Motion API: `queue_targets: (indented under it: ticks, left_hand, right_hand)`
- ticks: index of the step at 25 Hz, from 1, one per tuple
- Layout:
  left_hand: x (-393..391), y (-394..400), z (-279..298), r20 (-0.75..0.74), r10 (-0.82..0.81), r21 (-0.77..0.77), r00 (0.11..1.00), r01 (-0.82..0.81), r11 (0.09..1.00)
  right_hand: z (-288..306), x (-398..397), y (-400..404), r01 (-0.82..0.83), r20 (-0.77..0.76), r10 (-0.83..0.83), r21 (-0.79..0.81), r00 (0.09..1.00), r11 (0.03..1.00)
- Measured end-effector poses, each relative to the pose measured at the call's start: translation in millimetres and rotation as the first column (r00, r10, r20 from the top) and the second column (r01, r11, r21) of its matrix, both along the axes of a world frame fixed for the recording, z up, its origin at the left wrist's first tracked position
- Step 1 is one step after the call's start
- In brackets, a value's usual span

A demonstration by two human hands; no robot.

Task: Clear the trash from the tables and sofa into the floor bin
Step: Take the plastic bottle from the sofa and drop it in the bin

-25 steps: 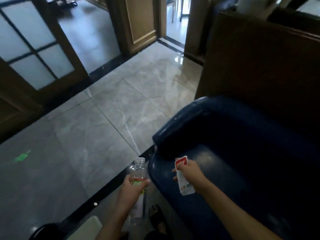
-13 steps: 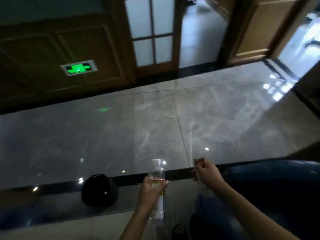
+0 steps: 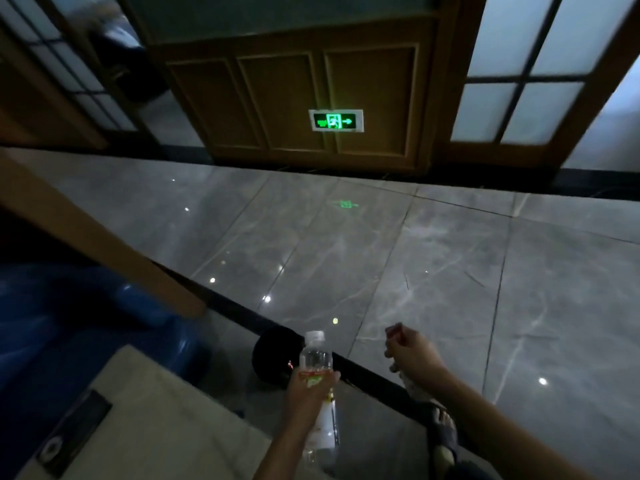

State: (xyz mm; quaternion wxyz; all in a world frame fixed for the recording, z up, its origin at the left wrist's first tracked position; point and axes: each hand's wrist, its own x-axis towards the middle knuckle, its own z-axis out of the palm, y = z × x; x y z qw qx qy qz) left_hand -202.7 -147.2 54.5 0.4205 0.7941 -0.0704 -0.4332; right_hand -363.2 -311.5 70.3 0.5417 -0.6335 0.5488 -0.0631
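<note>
**Head view: both hands loaded, bin just ahead of the left**

Head camera looks down over a grey marble floor (image 3: pixel 433 271) that fills most of the frame, with a wooden panelled wall carrying a green exit sign (image 3: pixel 335 120) at 12 o'clock. A blue sofa (image 3: pixel 69 323) sits at 9 o'clock, and a pale table (image 3: pixel 156 420) fills the 7 o'clock corner, a dark flat object lying on it.

The floor bin (image 3: pixel 273 355), a dark round shape, stands on the floor at about 6 o'clock, just past the table's corner. Its opening is too dark to read.

The left hand (image 3: pixel 310 393) is wrapped around a clear plastic bottle (image 3: pixel 317 362) at its label, the bottle's long axis running from 6 to 12 o'clock with the white cap at the far end. The cap overlaps the bin's right edge in the picture, so the bin lies just ahead and slightly toward 11 o'clock from this hand.

The right hand (image 3: pixel 410 355) is curled around a small packet (image 3: pixel 412 386), mostly hidden; a pale end shows below the fist. The bin lies at 9 o'clock from it, farther off.

I judge the left hand the nearer, so the bottle likely drops first.
</note>
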Motion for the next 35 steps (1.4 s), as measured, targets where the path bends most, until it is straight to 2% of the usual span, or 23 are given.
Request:
queue_targets:
  ticks: [8,13,17,21,25,29,31,34,35]
  left_hand:
    - [17,-107,18,0.007,0.144,0.059,0.99,-0.144,0.988]
    - [75,-111,15,0.024,0.353,0.072,0.935,-0.354,0.932]
    - [133,-109,5,0.009,0.363,0.045,0.932,-0.363,0.931]
    - [184,-107,7,-0.021,0.519,0.089,0.855,-0.515,0.852]
    - [217,-109,7,-0.075,0.616,0.068,0.784,-0.613,0.787]
    - [250,-130,-11,-0.108,0.77,0.141,0.629,-0.757,0.638]
    - [261,-145,-18,-0.079,0.823,0.185,0.563,-0.803,0.567]
    - [271,-157,-21,-0.079,0.825,0.208,0.56,-0.8,0.563]
    - [272,-157,-25,-0.085,0.829,0.217,0.553,-0.802,0.557]
  right_hand:
    - [-3,49,-128,-0.293,-0.076,0.293,0.006,0.953,0.956]
    - [-5,149,-143,-0.53,-0.135,0.525,-0.004,0.841,0.848]
    - [-8,234,-153,-0.615,-0.112,0.61,-0.013,0.784,0.788]
    - [-9,304,-159,-0.688,-0.105,0.684,-0.001,0.722,0.726]
    - [-21,362,-170,-0.793,-0.107,0.786,-0.055,0.609,0.607]
    - [-53,419,-181,-0.865,-0.114,0.858,-0.025,0.501,0.502]
    - [-68,439,-189,-0.891,-0.118,0.886,0.026,0.448,0.453]
    - [-82,459,-201,-0.933,-0.129,0.93,0.067,0.344,0.355]
    - [-89,465,-203,-0.951,-0.148,0.947,0.082,0.283,0.297]
